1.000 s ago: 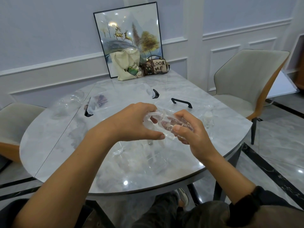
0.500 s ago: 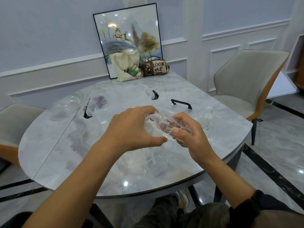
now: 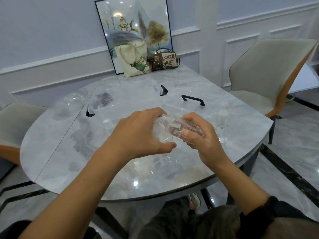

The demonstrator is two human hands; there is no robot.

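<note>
Clear plastic bag [image 3: 174,128] pinched between my left hand [image 3: 138,133] and right hand [image 3: 203,140] above the near side of the table [image 3: 69,152]; squeezing too hard could split it and spill its reddish contents.

View: one wide-angle camera worn on my head, the only view here.
Facing: forward and down across the counter [image 3: 51,152], toward the framed picture [image 3: 133,23] leaning at the far wall.
Nearness: close above my left hand [image 3: 138,133] and right hand [image 3: 205,144], both mid-frame.
Edges: my forearms enter from below; a chair [image 3: 259,75] stands at the right.
</note>
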